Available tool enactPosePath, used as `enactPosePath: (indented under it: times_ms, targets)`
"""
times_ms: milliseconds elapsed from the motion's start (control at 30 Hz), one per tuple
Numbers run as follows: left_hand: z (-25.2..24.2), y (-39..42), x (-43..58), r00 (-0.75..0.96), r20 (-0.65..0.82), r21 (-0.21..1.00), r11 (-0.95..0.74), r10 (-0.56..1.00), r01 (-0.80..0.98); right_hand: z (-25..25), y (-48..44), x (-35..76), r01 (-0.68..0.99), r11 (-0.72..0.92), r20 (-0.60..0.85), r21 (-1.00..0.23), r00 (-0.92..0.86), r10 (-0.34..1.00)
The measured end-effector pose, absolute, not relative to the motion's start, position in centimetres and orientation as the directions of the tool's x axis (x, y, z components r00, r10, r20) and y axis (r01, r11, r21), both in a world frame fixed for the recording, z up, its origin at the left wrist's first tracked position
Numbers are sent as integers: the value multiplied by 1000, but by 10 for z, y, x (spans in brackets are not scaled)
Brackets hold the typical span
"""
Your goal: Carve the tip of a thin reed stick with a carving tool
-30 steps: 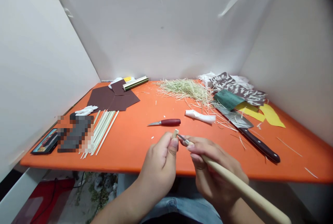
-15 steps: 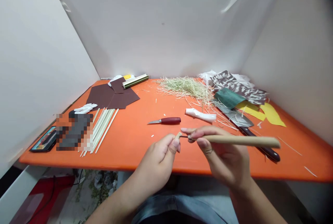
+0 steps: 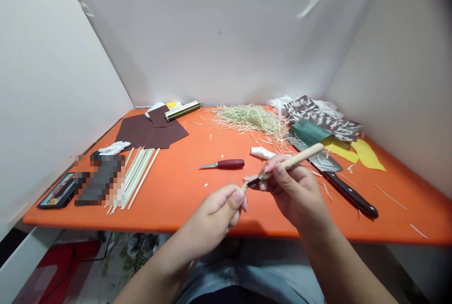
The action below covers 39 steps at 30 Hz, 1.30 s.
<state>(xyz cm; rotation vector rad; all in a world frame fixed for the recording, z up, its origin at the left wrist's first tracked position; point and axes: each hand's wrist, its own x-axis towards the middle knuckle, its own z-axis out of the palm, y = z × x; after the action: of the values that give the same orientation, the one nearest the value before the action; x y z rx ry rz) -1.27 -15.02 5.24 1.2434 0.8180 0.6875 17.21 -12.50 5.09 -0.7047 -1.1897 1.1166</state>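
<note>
My left hand (image 3: 219, 214) is closed around a thin bamboo stick (image 3: 244, 186), whose pale tip pokes out above the thumb. My right hand (image 3: 294, 191) pinches a long carving tool with a pale wooden handle (image 3: 300, 157). Its short dark blade (image 3: 253, 182) rests against the stick's tip. Both hands hover over the near edge of the orange table (image 3: 183, 191).
A small red-handled knife (image 3: 224, 164) lies just beyond my hands. A big cleaver (image 3: 335, 176) lies at the right beside yellow and green sheets (image 3: 356, 151). Shavings (image 3: 252, 119) pile at the back. Bamboo strips (image 3: 139, 174), brown sandpaper (image 3: 151, 130) and a phone (image 3: 56, 192) are at the left.
My right hand has swung the tool's handle from pointing toward me, through level to the right, up to pointing away over the table. The blade stays at the stick's tip.
</note>
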Motion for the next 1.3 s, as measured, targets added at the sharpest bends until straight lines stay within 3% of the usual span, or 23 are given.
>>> enactPosePath:
  times_ms: [167, 267, 333, 400, 467, 633, 967, 1300]
  targets:
    - [53, -149, -15, 553, -245, 939, 337, 797, -69, 42, -129, 170, -248, 398, 386, -883, 96, 917]
    - [55, -148, -16, 558, -261, 921, 376, 788, -99, 33, -142, 165, -79, 488, 473, -869, 156, 867]
    - [57, -147, -15, 550, -266, 915, 386, 791, -113, 29, -154, 163, 129, 597, 610, -792, 188, 770]
    - [57, -148, -15, 541, -274, 911, 394, 795, -118, 28, -165, 160, 341, 674, 741, -656, 119, 661]
    - [57, -150, -15, 538, -275, 911, 394, 797, -118, 30, -173, 158, 452, 713, 803, -537, 12, 596]
    - [57, -154, -13, 511, -205, 946, 303, 835, -115, 40, -177, 154, 489, 759, 840, -430, -90, 534]
    - [55, -159, -14, 405, -90, 994, 55, 910, 97, 39, -177, 155, 479, 751, 823, -455, -96, 560]
    - [57, -162, -16, 376, -53, 973, -38, 925, 229, 36, -178, 153, 498, 744, 827, -445, -90, 555]
